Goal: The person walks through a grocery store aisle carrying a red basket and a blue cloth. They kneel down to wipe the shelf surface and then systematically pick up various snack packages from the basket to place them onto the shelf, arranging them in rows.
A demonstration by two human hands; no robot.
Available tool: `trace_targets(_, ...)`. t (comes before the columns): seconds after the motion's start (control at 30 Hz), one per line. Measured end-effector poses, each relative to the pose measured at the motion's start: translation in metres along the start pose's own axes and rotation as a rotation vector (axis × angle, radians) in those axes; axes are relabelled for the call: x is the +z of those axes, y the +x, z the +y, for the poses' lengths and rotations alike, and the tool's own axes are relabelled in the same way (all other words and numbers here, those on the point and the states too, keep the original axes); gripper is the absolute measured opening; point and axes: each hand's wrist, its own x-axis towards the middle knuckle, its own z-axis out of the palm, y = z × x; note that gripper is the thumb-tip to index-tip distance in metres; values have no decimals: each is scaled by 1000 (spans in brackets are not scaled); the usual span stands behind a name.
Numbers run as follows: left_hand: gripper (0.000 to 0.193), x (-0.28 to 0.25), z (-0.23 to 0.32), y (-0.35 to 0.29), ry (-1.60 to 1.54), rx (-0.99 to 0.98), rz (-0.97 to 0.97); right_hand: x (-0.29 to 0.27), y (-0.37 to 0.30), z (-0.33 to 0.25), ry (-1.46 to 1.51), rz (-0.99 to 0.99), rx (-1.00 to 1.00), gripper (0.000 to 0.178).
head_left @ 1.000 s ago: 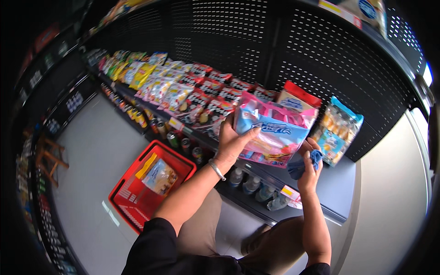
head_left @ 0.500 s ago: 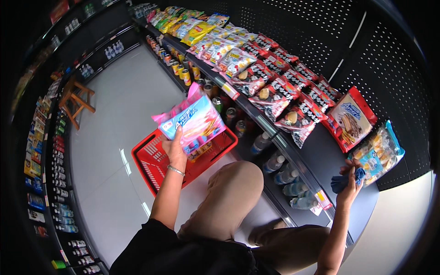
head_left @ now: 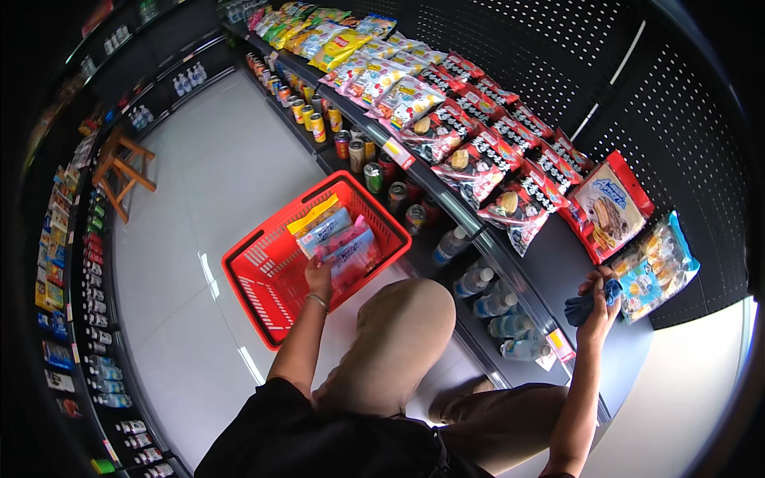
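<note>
My left hand (head_left: 318, 276) is down inside a red shopping basket (head_left: 253, 312) on the floor, its fingers closed at the left edge of a pink-and-blue snack bag (head_left: 355, 256). Behind that bag in the basket lies a yellow-topped, light blue snack bag (head_left: 325, 226). A crumpled dark blue cloth (head_left: 580, 310) is gripped in my right hand (head_left: 597, 320) above the shelf's right end. Close to this hand lies a clear-and-blue snack bag (head_left: 657, 267), with a red-edged wafer bag (head_left: 608, 207) just beyond it.
Rows of red-and-black snack bags (head_left: 476, 163) fill the shelf (head_left: 550, 259) toward the left. Water bottles (head_left: 496, 303) and drink cans (head_left: 374, 177) stand beneath it. A wooden stool (head_left: 121, 171) is across the aisle, beside another stocked shelf.
My left hand has lowered the pink-and-blue snack bag from above the basket into it. My right hand, still with the cloth, has shifted slightly left.
</note>
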Motion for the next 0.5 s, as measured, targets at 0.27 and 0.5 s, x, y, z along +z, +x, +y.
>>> trace_targets(0.27, 24, 7, 32, 40, -208, 172, -245, -21, 19, 24, 130, 200, 127, 25)
trace_targets(0.5, 25, 172, 283, -187, -212, 384, -960, -58, 26, 19, 287, 448, 142, 22)
